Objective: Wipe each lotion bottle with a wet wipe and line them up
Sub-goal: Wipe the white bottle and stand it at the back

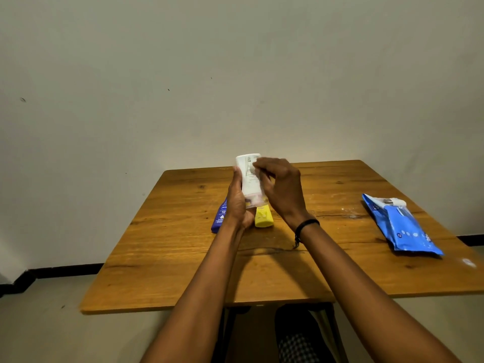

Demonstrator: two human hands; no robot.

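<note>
Hands both raised over the brown wooden table point(183, 258). Left hand point(237, 203) wrapped round the lower half of the white plastic lotion bottle point(248, 179); right hand point(281, 187) curled against its upper face, wipe underneath not discernible. Long axis near upright, held between both palms. Probably calls for strokes along that axis. Purple lotion bottle point(220, 218) and yellow lotion bottle point(263, 218) lying on the table just beneath.
</note>
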